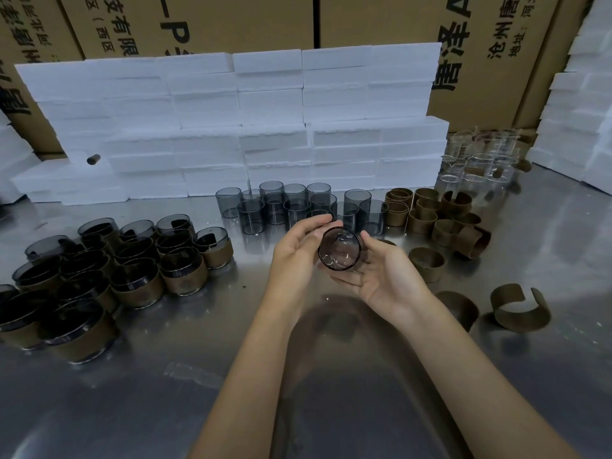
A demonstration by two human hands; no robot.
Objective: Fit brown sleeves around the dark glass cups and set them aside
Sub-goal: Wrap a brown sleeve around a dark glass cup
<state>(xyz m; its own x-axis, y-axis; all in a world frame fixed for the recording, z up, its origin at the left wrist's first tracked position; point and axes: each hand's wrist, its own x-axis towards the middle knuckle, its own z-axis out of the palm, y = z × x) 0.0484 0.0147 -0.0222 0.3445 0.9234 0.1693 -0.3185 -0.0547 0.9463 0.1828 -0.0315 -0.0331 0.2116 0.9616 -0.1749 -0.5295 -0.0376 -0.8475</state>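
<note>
Head view, looking down at a shiny metal table: both hands meet over its middle and share one dark glass cup, tipped so its open mouth faces the camera. The left hand curls in from the left, fingertips laid over the cup's upper rim. The right hand lies palm up beneath and to the right, thumb against the cup's right side, fingers cradling it from below — so both hands are closed round the same cup, held off the table. Whether a sleeve is on it cannot be told.

Just behind the hands stands a cluster of bare dark cups, upright and close together. To the right of that cluster lies a pile of brown sleeves, some standing as rings, some toppled; more loose sleeves lie nearer, to the right of the right forearm, one plainly split open. On the left of the table sits a crowd of sleeved cups, each wrapped in a brown band.

Further back, white foam blocks are stacked in a wall, with clear glass beakers at its right end and printed cardboard cartons behind.
</note>
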